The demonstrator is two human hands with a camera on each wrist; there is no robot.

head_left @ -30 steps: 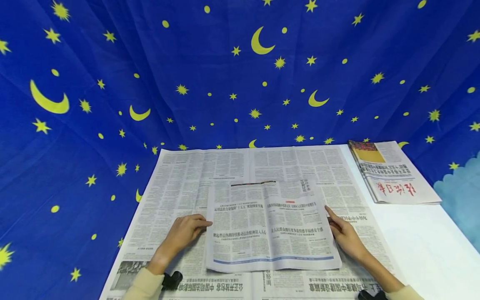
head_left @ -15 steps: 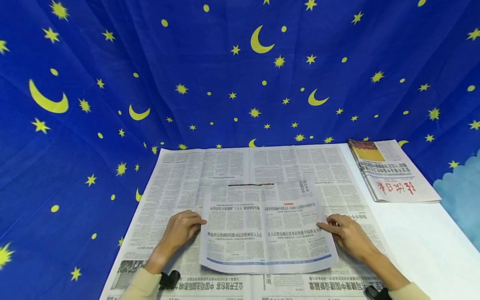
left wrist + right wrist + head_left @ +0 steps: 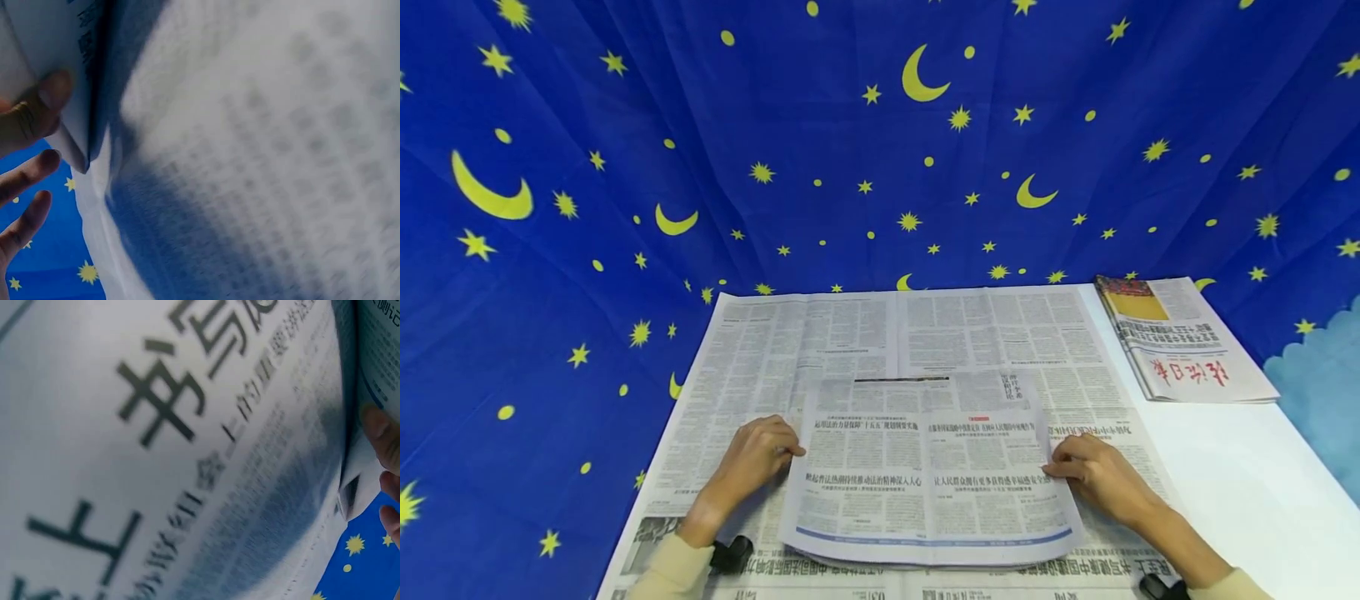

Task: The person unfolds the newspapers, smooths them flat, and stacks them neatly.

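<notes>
A folded newspaper (image 3: 928,492), with a blue line along its near edge, lies over a larger spread-out newspaper sheet (image 3: 760,342). My left hand (image 3: 756,458) pinches its left edge; the left wrist view has the thumb (image 3: 56,90) on top of the paper and two fingers spread below it. At the opposite edge my right hand (image 3: 1101,479) grips the paper between thumb and fingers. The right thumb (image 3: 378,425) presses on the print in the right wrist view, the other fingers curled beneath. The near edge of the folded newspaper bows up slightly.
A stack of folded newspapers (image 3: 1183,342) with red characters sits at the back right of the white table (image 3: 1262,475). Behind and to the left hangs a blue cloth (image 3: 820,108) with yellow moons and stars. Each wrist wears a black device (image 3: 732,554).
The folded newspaper has slid a little toward me and left. My right hand has gone from an outstretched forefinger at the edge to a pinch lower down. The left hand has shifted slightly left.
</notes>
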